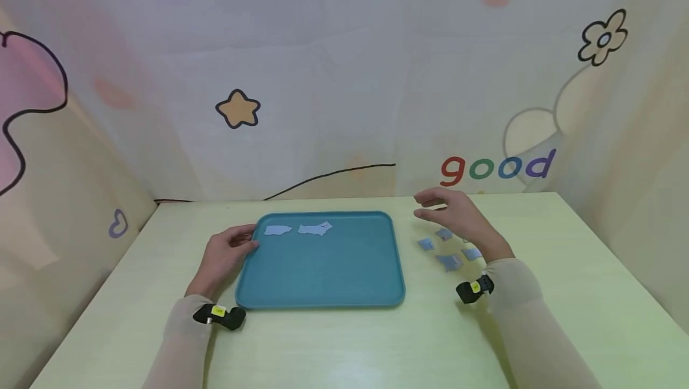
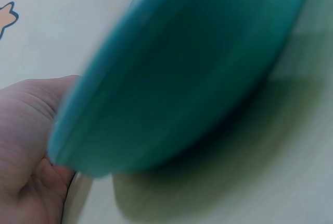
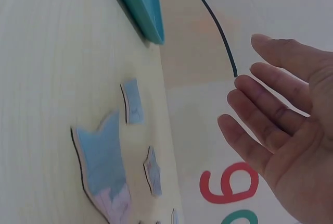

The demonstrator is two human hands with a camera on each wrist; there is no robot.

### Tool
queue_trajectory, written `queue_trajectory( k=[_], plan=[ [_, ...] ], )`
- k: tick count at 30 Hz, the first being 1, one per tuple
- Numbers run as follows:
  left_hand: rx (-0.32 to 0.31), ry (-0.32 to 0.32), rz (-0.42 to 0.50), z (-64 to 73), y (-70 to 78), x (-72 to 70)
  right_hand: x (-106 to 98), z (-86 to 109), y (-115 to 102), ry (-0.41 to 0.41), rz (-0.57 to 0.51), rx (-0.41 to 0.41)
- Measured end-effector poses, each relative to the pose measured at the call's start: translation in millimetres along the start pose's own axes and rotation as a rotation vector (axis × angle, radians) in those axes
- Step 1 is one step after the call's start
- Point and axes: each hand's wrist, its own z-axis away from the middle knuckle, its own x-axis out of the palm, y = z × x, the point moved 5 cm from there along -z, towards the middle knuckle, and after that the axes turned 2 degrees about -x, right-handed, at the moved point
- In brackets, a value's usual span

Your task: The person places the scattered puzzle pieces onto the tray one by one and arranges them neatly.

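My left hand (image 1: 223,257) grips the left rim of a teal tray (image 1: 323,275), its thumb and fingers at the upper left corner. In the left wrist view, the hand (image 2: 26,146) shows beside the tray's blurred edge. Two pale, irregular flat pieces, a left one (image 1: 277,230) and a longer right one (image 1: 314,228), lie along the tray's far side. My right hand (image 1: 454,215) is raised above the table to the right of the tray. In the right wrist view its fingers (image 3: 260,109) are spread and lightly bent, with nothing between them.
Several thin blue-and-lilac pieces with uneven edges, among them a larger one (image 1: 449,262) and a small one (image 1: 426,245), lie on the pale table (image 1: 334,347) below the right hand. A printed cloth (image 1: 334,108) hangs behind the table and along its sides.
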Motion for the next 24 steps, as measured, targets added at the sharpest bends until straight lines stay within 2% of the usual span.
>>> queue_trajectory(
  k=[7, 17, 24],
  plan=[
    [0.005, -0.002, -0.018, 0.8, -0.4, -0.2, -11, 4.9, 15, -0.007, 0.059, 0.068],
    [0.022, -0.003, -0.037, 0.2, 0.4, 0.0, -23, 11.3, 29, 0.004, 0.109, 0.112],
    [0.011, -0.004, -0.024, 1.0, 1.8, -0.2, -28, 15.0, 36, -0.001, 0.122, 0.122]
  ],
)
